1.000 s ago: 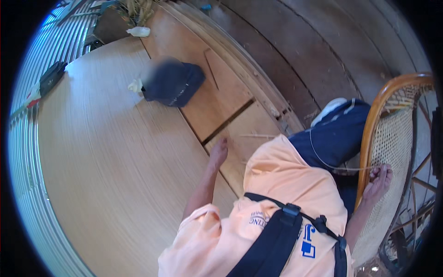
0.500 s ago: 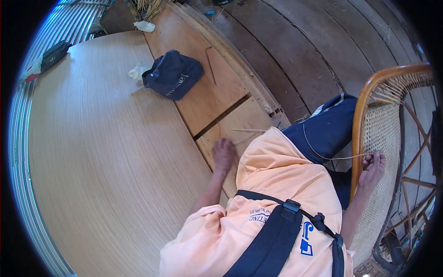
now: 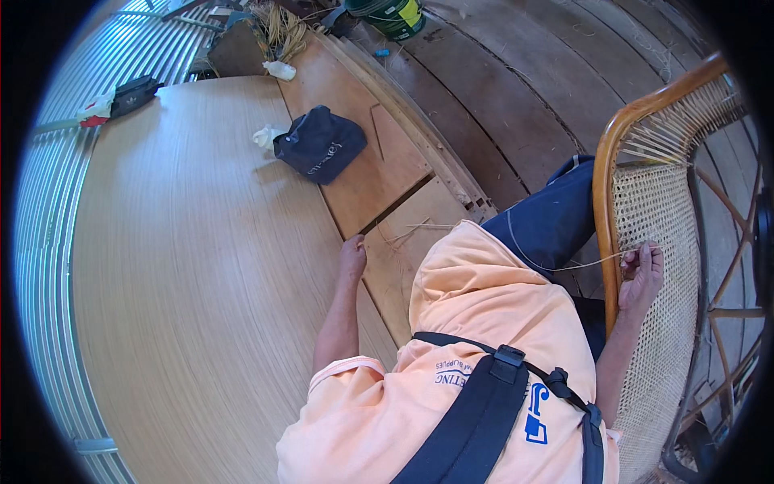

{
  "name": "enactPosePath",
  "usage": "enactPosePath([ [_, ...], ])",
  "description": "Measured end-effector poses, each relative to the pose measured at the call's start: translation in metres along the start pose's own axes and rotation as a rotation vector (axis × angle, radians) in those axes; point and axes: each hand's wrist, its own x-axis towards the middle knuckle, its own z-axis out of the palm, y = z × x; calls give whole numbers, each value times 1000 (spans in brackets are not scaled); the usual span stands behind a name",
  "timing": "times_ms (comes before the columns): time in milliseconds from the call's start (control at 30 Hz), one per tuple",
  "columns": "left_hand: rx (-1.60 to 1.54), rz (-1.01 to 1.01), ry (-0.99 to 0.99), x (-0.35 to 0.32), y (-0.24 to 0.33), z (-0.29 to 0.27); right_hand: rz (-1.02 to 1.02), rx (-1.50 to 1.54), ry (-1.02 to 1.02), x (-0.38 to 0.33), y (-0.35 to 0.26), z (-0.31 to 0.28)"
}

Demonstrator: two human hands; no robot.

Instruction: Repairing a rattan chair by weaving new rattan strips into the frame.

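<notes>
At the right stands a rattan chair [image 3: 605, 206] with woven cane webbing [image 3: 657, 202] inside its curved brown frame. My right hand [image 3: 642, 278] lies against that webbing, its thumb and fingers pinching a thin pale cane strand [image 3: 592, 263]. From there the strand runs left past the frame and over my dark-trousered leg. My left hand [image 3: 352, 258] is closed near the edge of the wood-grain panel [image 3: 210, 282], by a dark gap between boards. Whatever its fingers hold, if anything, is too small to tell. Some loose strands [image 3: 419, 226] lie on the boards to its right.
A dark cloth bag [image 3: 321, 145] sits beyond my left hand, a crumpled white thing [image 3: 266, 137] beside it. Farther off are a white bottle [image 3: 280, 70], a bundle of dry strips [image 3: 282, 32] and a green bucket [image 3: 391, 18]. Wooden planks [image 3: 516, 97] form the floor.
My left hand has moved left, from near the loose strands to the panel's edge. The right hand keeps its pinch on the cane strand. The whole view has shifted, bringing the bucket into sight.
</notes>
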Motion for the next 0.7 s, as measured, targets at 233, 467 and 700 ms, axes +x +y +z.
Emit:
enactPosePath([
  [233, 171, 149, 129, -19, 68, 49, -4, 86, 2, 0, 2, -4],
  [467, 504, 33, 84, -4, 80, 63, -14, 82, -34, 1, 6, -9],
  [700, -65, -96, -210, 18, 30, 35, -32, 76, -43, 0, 2, -6],
])
